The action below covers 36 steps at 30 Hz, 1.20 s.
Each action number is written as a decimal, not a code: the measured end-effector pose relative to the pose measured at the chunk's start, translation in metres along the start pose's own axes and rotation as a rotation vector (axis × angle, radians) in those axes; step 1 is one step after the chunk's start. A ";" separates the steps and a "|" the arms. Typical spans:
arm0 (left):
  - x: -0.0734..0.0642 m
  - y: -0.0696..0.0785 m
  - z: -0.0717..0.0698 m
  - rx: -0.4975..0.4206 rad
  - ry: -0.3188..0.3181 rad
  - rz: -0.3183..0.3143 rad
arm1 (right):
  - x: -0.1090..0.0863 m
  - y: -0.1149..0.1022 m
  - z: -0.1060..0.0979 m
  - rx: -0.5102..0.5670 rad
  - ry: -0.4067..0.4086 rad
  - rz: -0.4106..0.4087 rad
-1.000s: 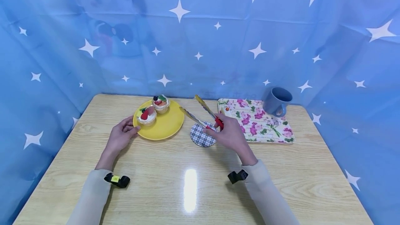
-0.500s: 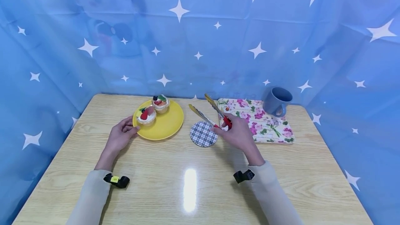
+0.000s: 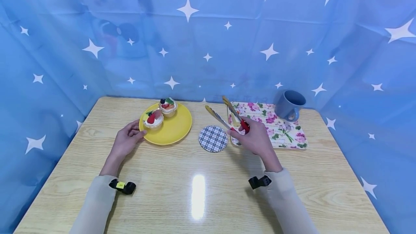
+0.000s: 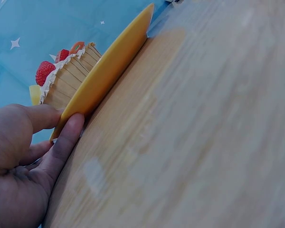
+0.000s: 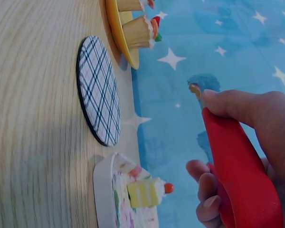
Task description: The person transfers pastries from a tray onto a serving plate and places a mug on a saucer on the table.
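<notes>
My left hand (image 3: 126,141) pinches the near left rim of a yellow plate (image 3: 175,130); the left wrist view shows a thumb and finger on either side of the rim. Two fruit-topped cupcakes stand on it, one (image 3: 153,121) at the left, the other (image 3: 168,108) behind. In my right hand (image 3: 256,138) is a pair of kitchen tongs (image 3: 217,116), gripped by the red handles (image 5: 242,171). Its metal arms are spread, with nothing between them, and point left and away. Below the tongs, a small cake slice (image 5: 146,192) sits at the left end of a floral tray (image 3: 294,143).
Between plate and tray lies a round plaid coaster (image 3: 213,138). A blue-grey mug (image 3: 289,104) stands at the tray's far right corner. Behind the wooden table (image 3: 156,198) hangs a blue curtain (image 3: 208,39) with white stars.
My right hand has moved right with the tongs, from above the coaster to the tray's left end. The left hand and the plate have stayed in place.
</notes>
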<state>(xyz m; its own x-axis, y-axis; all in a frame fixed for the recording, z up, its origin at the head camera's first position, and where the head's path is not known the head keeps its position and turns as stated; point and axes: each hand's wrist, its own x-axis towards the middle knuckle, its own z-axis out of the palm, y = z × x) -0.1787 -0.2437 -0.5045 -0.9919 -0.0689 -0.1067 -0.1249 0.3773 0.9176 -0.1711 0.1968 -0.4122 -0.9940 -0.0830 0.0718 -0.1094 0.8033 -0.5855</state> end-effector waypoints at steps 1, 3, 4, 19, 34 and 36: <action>0.000 0.000 0.000 0.001 0.001 0.000 | 0.000 0.001 -0.001 0.001 0.002 0.006; 0.001 0.000 0.000 0.004 0.003 0.001 | -0.001 0.004 -0.003 -0.008 0.006 0.013; 0.001 0.000 0.000 0.006 0.005 0.002 | -0.001 0.005 -0.004 -0.011 0.008 0.014; 0.001 -0.001 -0.001 -0.003 0.011 0.004 | -0.005 0.025 -0.013 -0.019 0.021 0.050; 0.001 -0.002 0.001 -0.012 0.003 0.009 | -0.005 0.041 -0.013 -0.028 0.011 0.077; 0.001 -0.002 0.001 -0.013 0.003 0.006 | -0.006 0.043 -0.012 -0.026 0.010 0.075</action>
<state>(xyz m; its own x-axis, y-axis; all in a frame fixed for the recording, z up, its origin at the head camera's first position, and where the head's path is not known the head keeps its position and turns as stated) -0.1791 -0.2439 -0.5066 -0.9926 -0.0690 -0.0998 -0.1183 0.3656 0.9232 -0.1699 0.2387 -0.4277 -0.9992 -0.0160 0.0370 -0.0342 0.8223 -0.5681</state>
